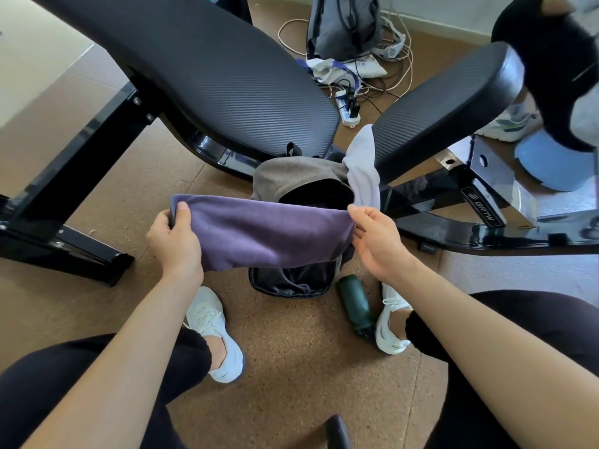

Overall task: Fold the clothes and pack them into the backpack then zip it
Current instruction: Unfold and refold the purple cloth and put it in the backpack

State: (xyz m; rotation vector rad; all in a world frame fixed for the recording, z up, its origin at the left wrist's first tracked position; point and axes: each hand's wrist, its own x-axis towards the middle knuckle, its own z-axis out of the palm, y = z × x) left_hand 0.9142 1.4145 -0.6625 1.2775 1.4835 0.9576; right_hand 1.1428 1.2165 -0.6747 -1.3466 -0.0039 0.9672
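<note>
Purple folded cloth [269, 233] hangs stretched above the open backpack [293, 280] on the floor, left hand [176, 239] clamping one end, right hand [377, 241] pinching the other, and a weak pinch may undo the fold.

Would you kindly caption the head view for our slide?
Left hand and right hand hold a folded purple cloth over the open black backpack.

The purple garment [269, 234] hides most of the backpack [291, 280] behind it; the backpack's dark inside stays unreadable.
</note>
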